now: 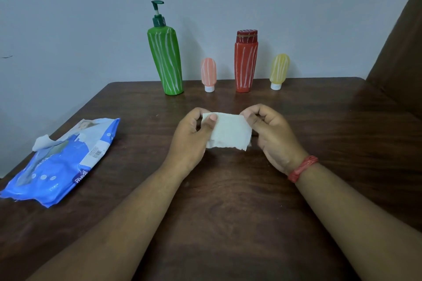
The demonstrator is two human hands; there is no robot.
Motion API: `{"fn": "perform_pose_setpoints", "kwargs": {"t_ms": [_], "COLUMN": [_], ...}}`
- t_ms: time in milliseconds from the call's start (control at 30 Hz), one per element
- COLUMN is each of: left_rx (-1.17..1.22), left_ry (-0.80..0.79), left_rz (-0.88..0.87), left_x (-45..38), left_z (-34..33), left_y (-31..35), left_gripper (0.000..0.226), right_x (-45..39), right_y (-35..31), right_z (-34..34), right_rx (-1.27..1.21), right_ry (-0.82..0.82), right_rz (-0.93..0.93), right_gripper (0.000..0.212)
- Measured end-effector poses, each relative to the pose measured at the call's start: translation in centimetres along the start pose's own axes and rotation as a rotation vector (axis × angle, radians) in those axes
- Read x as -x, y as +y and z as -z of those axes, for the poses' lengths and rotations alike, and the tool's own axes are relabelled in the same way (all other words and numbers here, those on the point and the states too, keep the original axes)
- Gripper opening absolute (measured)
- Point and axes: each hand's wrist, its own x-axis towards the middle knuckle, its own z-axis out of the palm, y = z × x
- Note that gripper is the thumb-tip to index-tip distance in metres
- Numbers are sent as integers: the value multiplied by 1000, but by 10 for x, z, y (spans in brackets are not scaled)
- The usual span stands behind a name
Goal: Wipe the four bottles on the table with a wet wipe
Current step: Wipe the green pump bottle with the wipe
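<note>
At the left edge of the frame we see a blue wet-wipe pack (pixel 60 162) lying flat on the dark wooden tabletop (pixel 228 201), with a white wipe poking out of its opening. In the middle of the frame our left hand (pixel 190 141) pinches the left edge of a white wet wipe (pixel 228 131), thumb on the near face and fingers (pixel 197 113) curled behind it. The wipe is held stretched just above the tabletop, between both hands. Our right hand (pixel 274 134) pinches its right edge, fingers curled over the top; a red band (pixel 302 167) wraps that wrist.

Along the far edge of the tabletop, in the upper middle of the frame, four bottles stand in a row, apart from one another: a tall green pump bottle (pixel 166 61), a small pink bottle (pixel 208 74) on its white cap, a red bottle (pixel 245 64) with a darker cap, and a small yellow bottle (pixel 279 70) on its white cap. All carry pale streaks. A grey wall (pixel 91 18) rises behind them.
</note>
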Motion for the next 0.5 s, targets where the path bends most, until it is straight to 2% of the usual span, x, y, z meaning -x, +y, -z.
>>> {"fn": "perform_pose_setpoints", "kwargs": {"t_ms": [67, 200, 300, 400, 500], "left_rx": [20, 54, 113, 121, 54], "left_ry": [-65, -174, -188, -165, 18], "left_rz": [-21, -66, -65, -54, -36], "left_x": [1, 1, 1, -3, -20], "left_z": [-1, -2, -2, 2, 12], "left_y": [-1, -5, -6, -12, -23], "left_gripper": [11, 7, 18, 22, 22], "right_x": [0, 2, 5, 4, 1], "right_y": [0, -2, -3, -1, 0], "right_z": [2, 5, 2, 3, 4], "right_rx": [15, 153, 246, 175, 34], "right_ry": [-24, -179, -251, -158, -46], "right_rz": [-21, -34, -20, -21, -69], "right_gripper": [17, 35, 25, 19, 12]}}
